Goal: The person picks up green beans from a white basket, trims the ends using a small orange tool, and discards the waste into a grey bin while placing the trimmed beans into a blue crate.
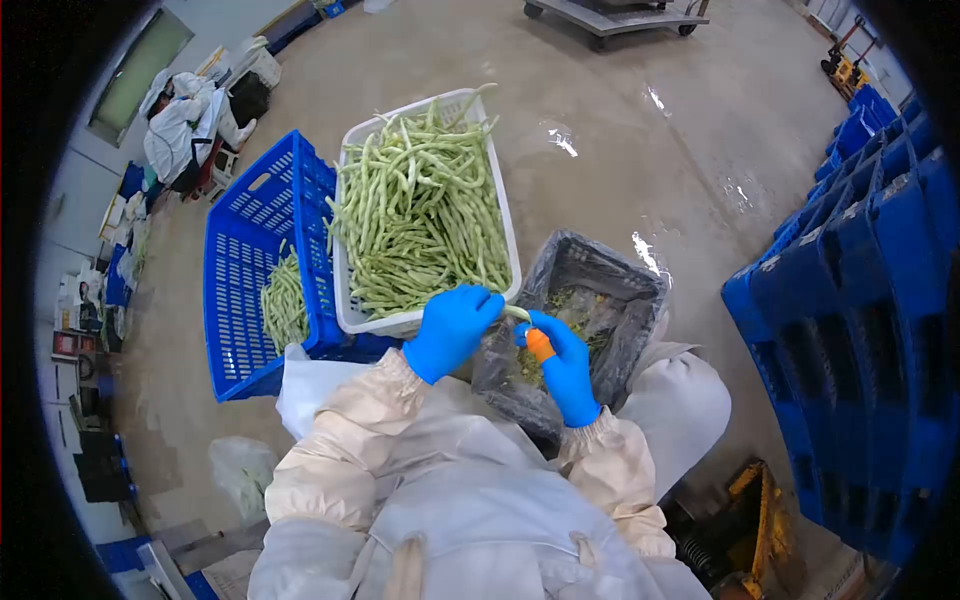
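I see smooth blue rubbery gloves on my left hand (452,328) and right hand (566,366), perforated white plastic crate (505,215), blue plastic crate (240,250), crinkled glossy liner in grey bin (640,300), wet shiny concrete floor (620,130).

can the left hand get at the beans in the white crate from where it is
Probably yes: the left hand sits at the white crate's near rim, the crate is open-topped and the beans are heaped high. It does hold one bean already.

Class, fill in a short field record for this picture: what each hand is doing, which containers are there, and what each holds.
left hand: blue glove, holds one end of a bean
right hand: blue glove, orange thumb guard, at the bean's other end
white crate: heaped with beans
blue crate: a few beans
lined bin: scraps
floor: wet patches
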Tool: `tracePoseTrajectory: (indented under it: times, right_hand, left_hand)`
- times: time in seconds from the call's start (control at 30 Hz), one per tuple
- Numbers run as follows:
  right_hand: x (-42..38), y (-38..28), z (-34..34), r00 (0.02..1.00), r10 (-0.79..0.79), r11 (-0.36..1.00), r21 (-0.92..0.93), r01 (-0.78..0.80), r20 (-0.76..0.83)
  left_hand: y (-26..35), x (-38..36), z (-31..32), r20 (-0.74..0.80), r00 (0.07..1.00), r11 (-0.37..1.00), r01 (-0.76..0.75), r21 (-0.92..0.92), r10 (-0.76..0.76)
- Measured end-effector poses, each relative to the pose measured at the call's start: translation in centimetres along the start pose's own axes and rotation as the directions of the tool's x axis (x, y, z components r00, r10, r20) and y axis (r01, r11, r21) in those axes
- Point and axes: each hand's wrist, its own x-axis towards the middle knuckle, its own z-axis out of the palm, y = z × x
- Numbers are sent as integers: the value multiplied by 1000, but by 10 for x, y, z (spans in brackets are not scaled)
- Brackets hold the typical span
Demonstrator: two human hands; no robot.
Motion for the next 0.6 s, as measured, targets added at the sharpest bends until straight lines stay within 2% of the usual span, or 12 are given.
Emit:
tracePoseTrajectory:
  times: [0.13,0.27,0.33,0.47,0.6]
  right_hand:
    - [-9,-6,-5,989,2,1000,-23,1,147]
    - [-13,-6,-7,975,5,1000,9,-7,222]
    - [-14,-5,-9,952,56,997,34,-69,300]
    - [-17,-11,-8,947,79,986,114,-120,311]
    - [-16,-5,-10,959,67,997,20,-75,274]
  left_hand:
    - [11,-16,-4,23,999,998,-25,65,24]
    - [15,-22,-14,7,997,988,-74,135,74]
    - [17,-24,-18,22,996,983,-91,160,89]
    - [19,-28,-18,4,996,982,-91,166,91]
    - [26,-30,-21,8,995,975,-103,198,104]
